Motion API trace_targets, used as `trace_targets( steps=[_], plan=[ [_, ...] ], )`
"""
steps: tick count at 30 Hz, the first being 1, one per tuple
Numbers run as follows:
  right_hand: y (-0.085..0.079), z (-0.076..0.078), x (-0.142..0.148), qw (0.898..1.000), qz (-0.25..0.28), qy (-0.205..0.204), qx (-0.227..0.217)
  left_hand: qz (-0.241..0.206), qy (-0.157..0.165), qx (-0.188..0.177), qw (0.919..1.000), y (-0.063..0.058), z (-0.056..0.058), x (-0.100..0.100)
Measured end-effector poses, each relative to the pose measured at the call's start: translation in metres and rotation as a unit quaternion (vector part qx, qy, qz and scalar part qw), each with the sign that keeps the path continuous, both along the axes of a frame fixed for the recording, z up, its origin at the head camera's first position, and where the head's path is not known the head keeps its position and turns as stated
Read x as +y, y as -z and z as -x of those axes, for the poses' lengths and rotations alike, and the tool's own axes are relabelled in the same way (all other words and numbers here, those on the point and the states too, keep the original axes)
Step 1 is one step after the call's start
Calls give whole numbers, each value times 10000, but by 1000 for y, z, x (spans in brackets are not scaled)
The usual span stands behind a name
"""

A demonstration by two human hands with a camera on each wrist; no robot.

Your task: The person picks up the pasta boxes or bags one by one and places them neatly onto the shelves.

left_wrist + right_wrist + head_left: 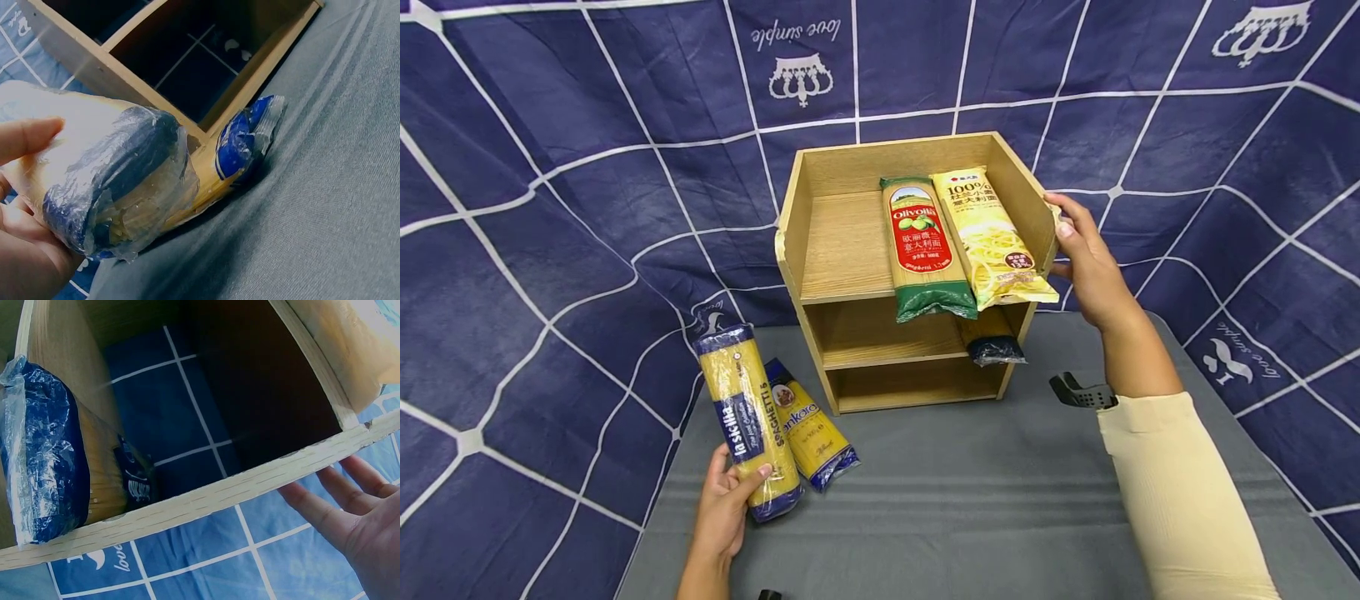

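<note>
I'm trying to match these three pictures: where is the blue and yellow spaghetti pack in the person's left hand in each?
Head: lower left, spaghetti pack gripped by the left hand.
Left wrist: fills the left, its blue end foremost.
Right wrist: not in it.
Shared landmark: the wooden shelf.

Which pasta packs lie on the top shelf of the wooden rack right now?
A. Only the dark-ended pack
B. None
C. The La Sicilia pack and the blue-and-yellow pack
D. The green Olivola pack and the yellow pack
D: in the head view the green Olivola pack and the yellow pack lie side by side on the rack's top shelf, while the left hand holds the La Sicilia pack down at the table.
</note>
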State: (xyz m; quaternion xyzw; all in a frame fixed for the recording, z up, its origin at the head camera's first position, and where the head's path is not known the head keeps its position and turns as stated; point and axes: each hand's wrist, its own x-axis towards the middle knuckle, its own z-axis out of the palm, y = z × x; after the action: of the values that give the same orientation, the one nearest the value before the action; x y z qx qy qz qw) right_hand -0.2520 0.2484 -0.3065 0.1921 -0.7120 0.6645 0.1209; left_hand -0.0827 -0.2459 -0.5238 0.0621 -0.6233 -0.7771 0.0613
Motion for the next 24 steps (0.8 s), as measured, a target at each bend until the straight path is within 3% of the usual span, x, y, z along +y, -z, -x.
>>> trace_targets(
  steps=[7, 24],
  plan=[
    [1, 1, -1, 9999, 110, -25, 5, 131, -15, -118, 9998, -1, 1, 4],
    [2, 1, -2, 9997, 204, -70, 72, 263, 140, 85, 9995, -6, 0, 13]
  ],
)
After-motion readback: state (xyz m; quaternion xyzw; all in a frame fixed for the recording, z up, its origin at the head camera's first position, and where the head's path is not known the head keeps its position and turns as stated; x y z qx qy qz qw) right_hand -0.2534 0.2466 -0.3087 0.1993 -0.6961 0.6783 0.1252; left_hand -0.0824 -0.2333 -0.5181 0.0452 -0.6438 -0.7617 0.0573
